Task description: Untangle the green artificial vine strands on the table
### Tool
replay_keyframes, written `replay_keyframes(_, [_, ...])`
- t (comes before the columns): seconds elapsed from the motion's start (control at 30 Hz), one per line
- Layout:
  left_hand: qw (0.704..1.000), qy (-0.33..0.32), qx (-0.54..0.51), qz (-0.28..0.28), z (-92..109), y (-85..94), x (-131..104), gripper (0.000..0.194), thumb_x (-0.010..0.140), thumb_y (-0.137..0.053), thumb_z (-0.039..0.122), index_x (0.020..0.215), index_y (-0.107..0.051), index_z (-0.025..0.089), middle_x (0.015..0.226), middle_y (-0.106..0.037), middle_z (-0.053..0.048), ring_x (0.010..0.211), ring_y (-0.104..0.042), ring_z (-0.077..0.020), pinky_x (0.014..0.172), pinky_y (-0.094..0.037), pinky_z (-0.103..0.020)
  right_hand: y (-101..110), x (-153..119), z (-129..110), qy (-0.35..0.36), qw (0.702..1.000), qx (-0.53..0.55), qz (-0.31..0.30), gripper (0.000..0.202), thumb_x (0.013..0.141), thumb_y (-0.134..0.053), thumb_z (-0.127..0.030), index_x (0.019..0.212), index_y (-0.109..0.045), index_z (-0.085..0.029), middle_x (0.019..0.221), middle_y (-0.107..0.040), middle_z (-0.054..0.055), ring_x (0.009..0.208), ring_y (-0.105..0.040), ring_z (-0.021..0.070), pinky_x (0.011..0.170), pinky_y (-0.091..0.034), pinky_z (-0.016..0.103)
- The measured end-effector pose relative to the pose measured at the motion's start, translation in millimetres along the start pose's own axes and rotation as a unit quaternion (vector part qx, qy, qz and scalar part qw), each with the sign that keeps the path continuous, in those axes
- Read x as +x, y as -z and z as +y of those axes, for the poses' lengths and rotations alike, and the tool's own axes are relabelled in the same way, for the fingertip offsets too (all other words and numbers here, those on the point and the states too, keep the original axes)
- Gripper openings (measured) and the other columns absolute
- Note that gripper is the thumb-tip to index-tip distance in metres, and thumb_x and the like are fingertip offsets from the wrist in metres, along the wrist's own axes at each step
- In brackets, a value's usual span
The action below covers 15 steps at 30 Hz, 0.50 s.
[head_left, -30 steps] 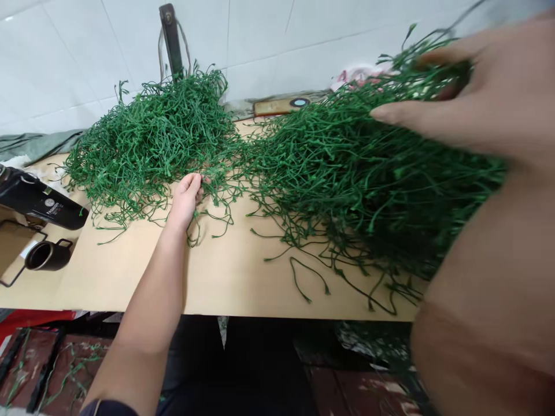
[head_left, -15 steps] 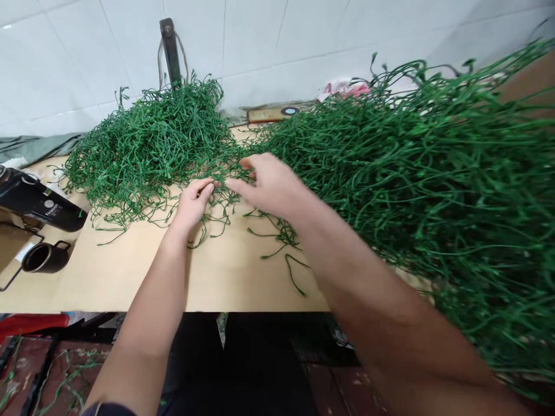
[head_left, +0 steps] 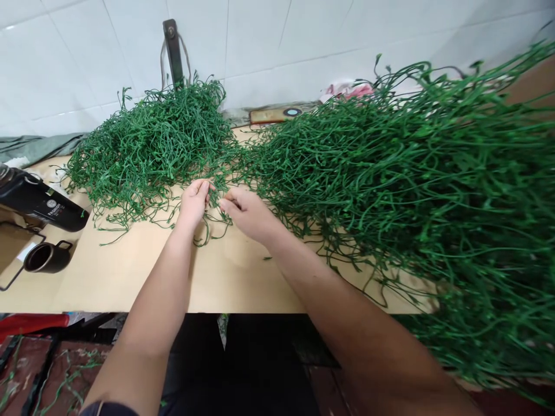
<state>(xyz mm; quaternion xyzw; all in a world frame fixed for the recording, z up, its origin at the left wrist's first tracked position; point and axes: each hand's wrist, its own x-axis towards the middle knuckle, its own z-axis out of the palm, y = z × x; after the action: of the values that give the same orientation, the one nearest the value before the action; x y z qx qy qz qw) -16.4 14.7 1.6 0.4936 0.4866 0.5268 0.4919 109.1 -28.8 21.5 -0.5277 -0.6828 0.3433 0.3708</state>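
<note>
Loose green stems [head_left: 214, 199] lie mid-table between the two hands. The left hand [head_left: 194, 199] pinches a few thin ones between thumb and forefinger; the right hand [head_left: 245, 214], just beside it, has its fingers curled in, and I cannot tell whether they grip a stem. Below the hands, the table [head_left: 243, 283] is bare between the forearms, down to its front edge. Two heaps flank the hands: the left heap [head_left: 147, 141] stops short of that edge, while the right heap [head_left: 368, 167] spreads past it at far right. Outward left stand one cup [head_left: 54, 258] and one black bottle [head_left: 47, 202].
</note>
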Motion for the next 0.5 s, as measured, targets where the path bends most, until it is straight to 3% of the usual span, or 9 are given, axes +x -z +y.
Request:
replay_keyframes(0.13, [1.0,0.018,-0.004,-0.017,4,-3.4,-5,0.027,0.088,-0.048,0.021,0.062,-0.047,0.015,0.041,-0.031,0.008,0.036,-0.025,-0.0026,0.041,-0.018,-0.018,2,-16,-5,-0.007,1.0,-0.02,0.012,0.021,0.08,-0.047,-0.024,0.062,-0.037,-0.021,0.055,-0.036,-0.005,0.054,-0.031,0.0099,0.055,-0.025,0.027])
replay_keyframes(0.33, [0.998,0.045,-0.044,0.03,14,-2.0,-6,0.024,0.088,-0.049,0.023,0.066,-0.046,0.015,0.05,-0.037,0.007,0.036,-0.023,-0.0006,0.039,-0.016,-0.018,7,-37,-9,0.023,0.999,-0.029,-0.016,0.02,0.081,-0.045,-0.027,0.063,-0.037,-0.021,0.054,-0.037,-0.005,0.053,-0.033,0.01,0.053,-0.026,0.026])
replay_keyframes(0.5, [0.997,0.053,-0.056,0.021,15,-4.3,-11,0.021,0.089,-0.044,0.019,0.068,-0.048,0.016,0.051,-0.038,0.007,0.037,-0.023,-0.0024,0.041,-0.016,-0.02,9,-41,-4,0.035,0.998,-0.042,-0.014,0.019,0.082,-0.044,-0.027,0.064,-0.04,-0.021,0.054,-0.037,-0.004,0.052,-0.033,0.0098,0.052,-0.026,0.026])
